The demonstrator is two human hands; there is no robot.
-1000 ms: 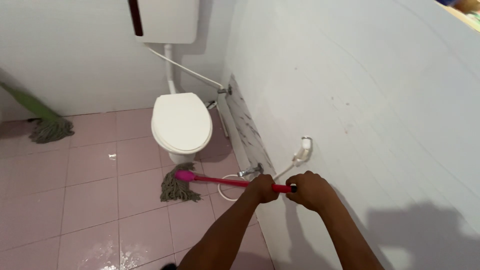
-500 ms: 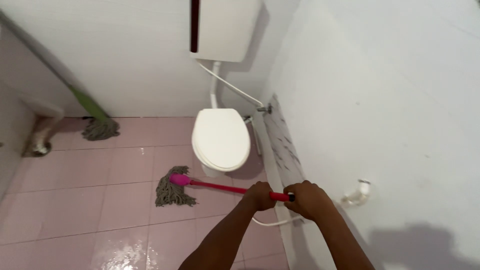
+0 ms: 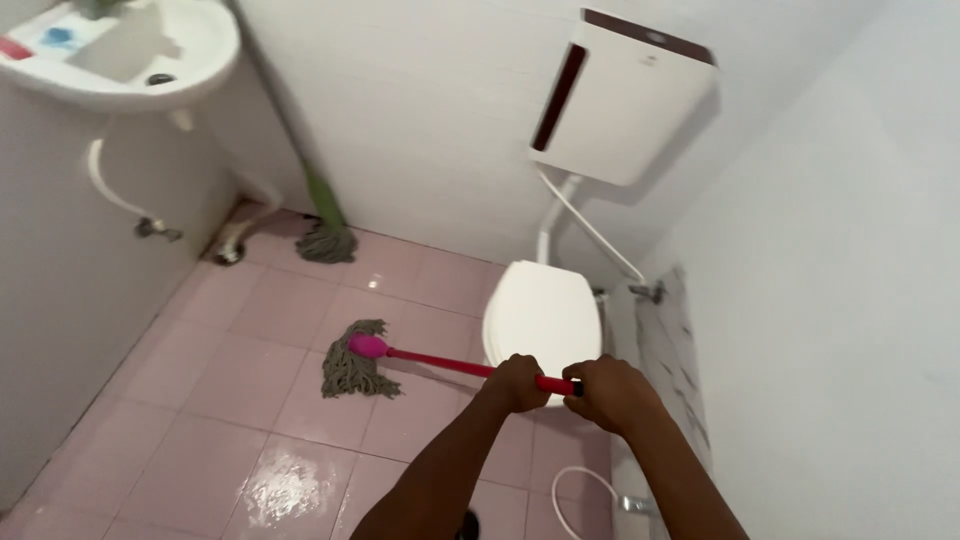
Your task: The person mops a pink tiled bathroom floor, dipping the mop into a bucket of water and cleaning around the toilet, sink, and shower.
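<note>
Left hand (image 3: 517, 384) and right hand (image 3: 610, 392) are both clenched on the red mop handle (image 3: 450, 365), right at its end. The mop head (image 3: 355, 373) lies at 9 o'clock on the wet pink floor (image 3: 250, 400), beside the toilet (image 3: 543, 318). Best keep strands flat, strokes overlapping, clear of the hose (image 3: 575, 495).

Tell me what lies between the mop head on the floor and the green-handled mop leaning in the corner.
In the head view, only bare pink floor tiles lie between the grey mop head and the green-handled mop; nothing stands on that stretch.
</note>
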